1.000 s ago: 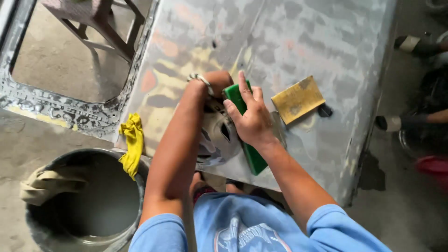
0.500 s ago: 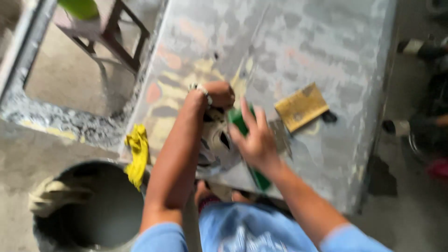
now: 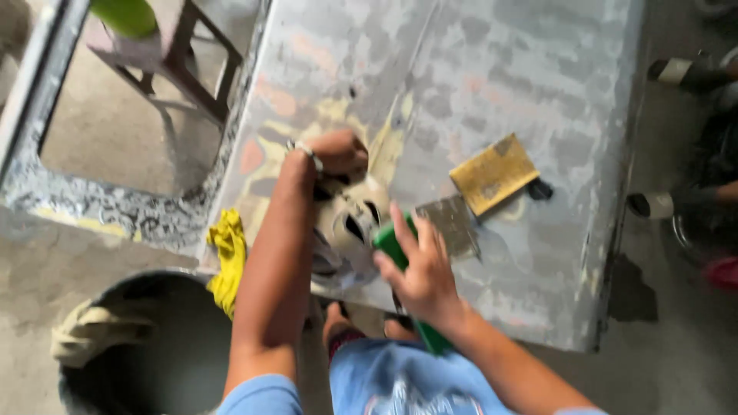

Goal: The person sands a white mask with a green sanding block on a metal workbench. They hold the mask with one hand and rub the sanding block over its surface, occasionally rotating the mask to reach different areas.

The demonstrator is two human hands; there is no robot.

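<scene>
green block [image 3: 390, 244] gripped by right hand [image 3: 419, 273], long axis approx 11-to-5 o'clock, fingers curled over it; left hand [image 3: 334, 154] fisted at 11 o'clock, pinning a rag [image 3: 350, 223] on the panel [image 3: 492, 92].

Green block [image 3: 393, 244] — gripped, tilted on grey panel [image 3: 492, 92]; pale cloth [image 3: 350, 223] — crumpled beside.

The panel [image 3: 492, 100] looks like sanded metal, matt grey with patches of yellow and pink filler. The green block [image 3: 392, 244] seems smooth plastic. A tan sanding pad [image 3: 492, 173] looks coarse, and the grey sheet [image 3: 452, 224] beside it is matt abrasive paper. The yellow rag [image 3: 227, 257] is soft crumpled cloth. The floor [image 3: 115, 146] is rough concrete.
</scene>
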